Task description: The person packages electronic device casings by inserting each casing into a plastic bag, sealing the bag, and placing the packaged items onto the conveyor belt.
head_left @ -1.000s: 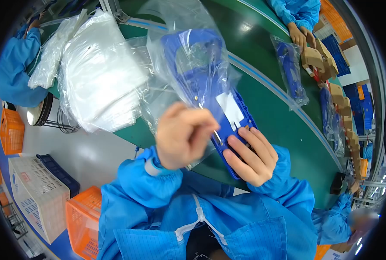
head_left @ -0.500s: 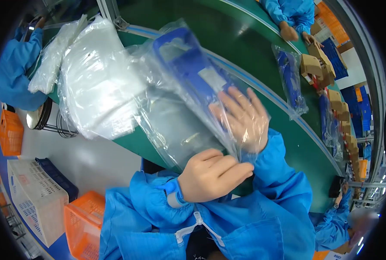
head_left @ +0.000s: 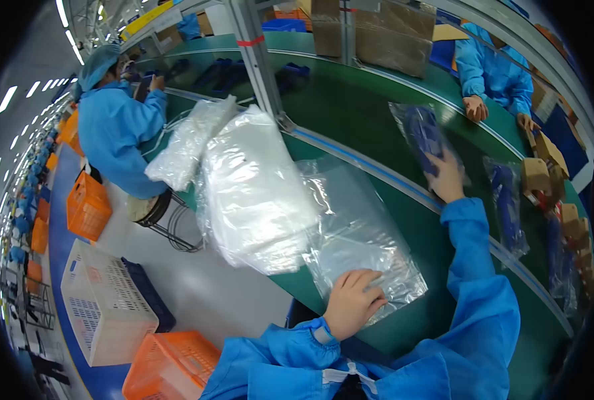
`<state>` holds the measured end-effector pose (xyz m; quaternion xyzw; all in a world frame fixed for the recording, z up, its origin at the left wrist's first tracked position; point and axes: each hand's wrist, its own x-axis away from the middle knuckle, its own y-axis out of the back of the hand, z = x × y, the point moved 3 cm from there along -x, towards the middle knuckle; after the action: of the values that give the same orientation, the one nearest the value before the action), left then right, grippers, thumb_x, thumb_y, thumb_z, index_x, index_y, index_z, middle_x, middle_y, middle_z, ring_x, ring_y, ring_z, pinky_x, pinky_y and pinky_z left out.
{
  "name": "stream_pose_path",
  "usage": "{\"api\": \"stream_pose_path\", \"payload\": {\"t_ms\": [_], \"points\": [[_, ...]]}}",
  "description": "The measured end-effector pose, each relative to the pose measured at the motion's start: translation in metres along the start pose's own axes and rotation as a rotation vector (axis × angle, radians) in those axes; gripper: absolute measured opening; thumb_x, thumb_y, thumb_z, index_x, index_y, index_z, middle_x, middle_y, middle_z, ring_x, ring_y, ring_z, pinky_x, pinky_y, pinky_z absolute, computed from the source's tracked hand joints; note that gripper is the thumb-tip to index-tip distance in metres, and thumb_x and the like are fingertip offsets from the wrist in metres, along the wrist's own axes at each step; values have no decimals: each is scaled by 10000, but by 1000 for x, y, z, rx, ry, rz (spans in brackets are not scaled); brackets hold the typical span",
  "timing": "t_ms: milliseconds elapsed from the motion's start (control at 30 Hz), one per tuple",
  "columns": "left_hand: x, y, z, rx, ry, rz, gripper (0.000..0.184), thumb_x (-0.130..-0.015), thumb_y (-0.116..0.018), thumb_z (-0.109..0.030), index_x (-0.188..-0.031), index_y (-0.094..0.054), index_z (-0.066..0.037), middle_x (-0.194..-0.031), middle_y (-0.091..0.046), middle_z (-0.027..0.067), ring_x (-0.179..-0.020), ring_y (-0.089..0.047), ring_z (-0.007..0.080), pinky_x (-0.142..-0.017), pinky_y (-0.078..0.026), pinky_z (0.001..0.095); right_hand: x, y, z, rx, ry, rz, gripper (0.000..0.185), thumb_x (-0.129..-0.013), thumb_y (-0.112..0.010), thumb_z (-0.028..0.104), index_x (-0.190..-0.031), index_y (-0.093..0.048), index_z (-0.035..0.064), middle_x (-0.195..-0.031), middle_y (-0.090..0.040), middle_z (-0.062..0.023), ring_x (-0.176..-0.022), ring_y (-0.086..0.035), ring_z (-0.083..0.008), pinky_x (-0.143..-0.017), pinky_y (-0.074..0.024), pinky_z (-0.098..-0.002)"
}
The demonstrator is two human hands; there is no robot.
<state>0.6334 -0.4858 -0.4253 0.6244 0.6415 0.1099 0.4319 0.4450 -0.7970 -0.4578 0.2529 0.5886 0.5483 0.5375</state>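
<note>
A blue plastic part in a clear bag (head_left: pixel 418 133) hangs over the green conveyor belt, its lower end in my right hand (head_left: pixel 447 177). The fingers of that hand are closed around it. My left hand (head_left: pixel 354 305) is on the lower part of a flat clear plastic bag (head_left: pixel 357 230), its fingers bent and pressed together on the film. Beside that bag lies a thick stack of clear bags (head_left: pixel 254 190), with a crumpled bundle of plastic (head_left: pixel 194 143) at its far side.
More bagged blue parts (head_left: pixel 507 207) lie on the belt at right, near small brown cardboard boxes (head_left: pixel 536 177). A metal rail (head_left: pixel 377 167) separates table and belt. Co-workers (head_left: pixel 117 127) are at left and far right. Orange (head_left: pixel 170 367) and white crates (head_left: pixel 104 303) stand on the floor.
The bagged blue part has moved from above the table out over the belt with my right hand. My left hand has gone down onto the clear bag. The view has shifted.
</note>
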Motion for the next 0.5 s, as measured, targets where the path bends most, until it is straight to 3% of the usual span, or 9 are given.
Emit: {"api": "stream_pose_path", "payload": {"t_ms": [33,67,133,200,267,300,333,433,500], "points": [[-1,1,3,21,17,-9,158,-732,-716,-190,-802,-617,-88,-1108,-589,94,-1017,-544,278,-886,-412,375,2,15,2,-12,-50,61,682,-673,-736,212,-1310,-498,260,-1437,-317,-176,-1303,-347,-342,-991,-212,-697],[-2,3,6,46,34,-19,133,-745,-706,-169,-797,-620,-82,-1082,-600,93,-1004,-553,273,-870,-422,365,6,32,9,-34,11,75,769,-650,-766,241,-1350,-449,224,-1450,-273,-217,-1314,-303,-400,-1031,-251,-620],[-5,5,15,177,124,-7,90,-775,-678,-125,-808,-620,-64,-1041,-612,93,-973,-567,260,-832,-440,339,21,66,13,-185,148,171,802,-677,-749,239,-1385,-385,149,-1450,-272,-223,-1312,-297,-412,-1067,-289,-494],[-9,9,24,390,270,33,55,-808,-642,-77,-842,-617,-42,-1013,-613,94,-937,-580,242,-785,-457,306,41,92,14,-85,184,224,648,-720,-717,223,-1296,-477,49,-1347,-428,-232,-1219,-426,-408,-1008,-378,-401],[-16,17,31,491,359,-31,41,-833,-606,-47,-868,-610,-27,-971,-613,78,-895,-581,213,-752,-460,282,63,133,49,-134,90,399,413,-766,-674,186,-1132,-596,11,-1144,-593,-205,-1058,-554,-376,-911,-440,-410],[-18,20,34,548,407,-53,42,-846,-588,-32,-882,-607,-20,-950,-612,70,-873,-582,198,-735,-461,269,79,139,62,-203,192,287,230,-781,-663,190,-918,-673,6,-918,-667,-164,-864,-624,-352,-784,-485,-405],[-20,23,38,551,419,-91,44,-868,-575,-34,-896,-602,-13,-878,-604,46,-825,-562,144,-737,-449,251,86,155,90,-362,128,491,214,-793,-662,213,-861,-687,12,-818,-668,-162,-768,-641,-324,-699,-500,-377],[-24,25,39,699,536,-113,47,-872,-576,-30,-882,-611,0,-822,-605,24,-788,-542,87,-726,-443,233,121,142,130,-719,220,744,247,-834,-642,259,-867,-691,19,-682,-637,-156,-636,-625,-314,-579,-477,-330],[-28,27,34,615,368,-104,48,-825,-624,-26,-866,-627,0,-789,-609,85,-711,-565,147,-663,-451,266,137,124,151,-840,239,753,330,-859,-631,308,-922,-662,-14,-631,-611,-158,-582,-622,-261,-540,-457,-313]]}}
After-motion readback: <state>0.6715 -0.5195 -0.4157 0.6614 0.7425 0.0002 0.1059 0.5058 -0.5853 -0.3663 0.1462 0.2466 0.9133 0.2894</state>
